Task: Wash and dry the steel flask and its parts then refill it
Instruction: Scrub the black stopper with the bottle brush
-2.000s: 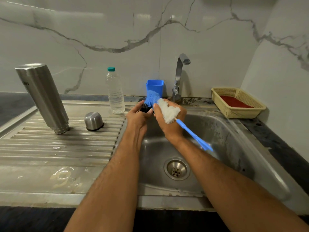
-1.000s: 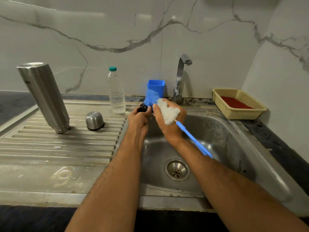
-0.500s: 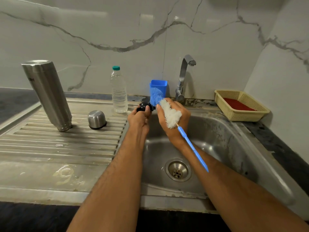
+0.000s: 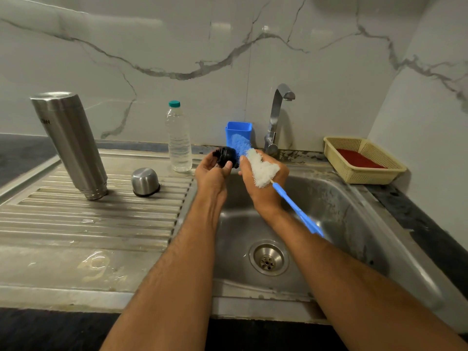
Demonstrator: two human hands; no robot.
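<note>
Item count: one tall cylindrical steel flask body point(image 4: 69, 144), one small domed steel cup lid point(image 4: 145, 181), one black round plastic stopper point(image 4: 226, 156), one long bottle brush with blue and white bristles and a blue plastic handle point(image 4: 262, 169), one clear plastic water bottle with a teal cap point(image 4: 178, 139), one blue rectangular plastic holder point(image 4: 238, 130), one steel tap point(image 4: 276, 117), one cream perforated plastic basket point(image 4: 364, 160) containing one red pad point(image 4: 359, 158), and one stainless steel sink with a ribbed draining board point(image 4: 88, 224)

The flask body stands mouth down on the draining board at the left, leaning in this wide view. The cup lid sits open side down on the board, just beside the flask body on its right, not touching it. The water bottle stands upright at the rear edge of the board, between the cup lid and the blue holder

The left hand point(image 4: 211, 172) holds the stopper above the left rear corner of the sink bowl. Its fingers curl beneath and behind the stopper; the thumb presses on the near side. The stopper protrudes above the fingertips

The right hand point(image 4: 263, 183) grips the brush, fingers closed round the bristle section. White bristles lie over the back of the hand; the blue bristle tip projects past the fingers and contacts the right side of the stopper. The blue handle extends down and to the right over the bowl, above the drain point(image 4: 268, 258)

The tap stands behind the hands at the rear of the sink; the basket rests on the counter at the right
</note>
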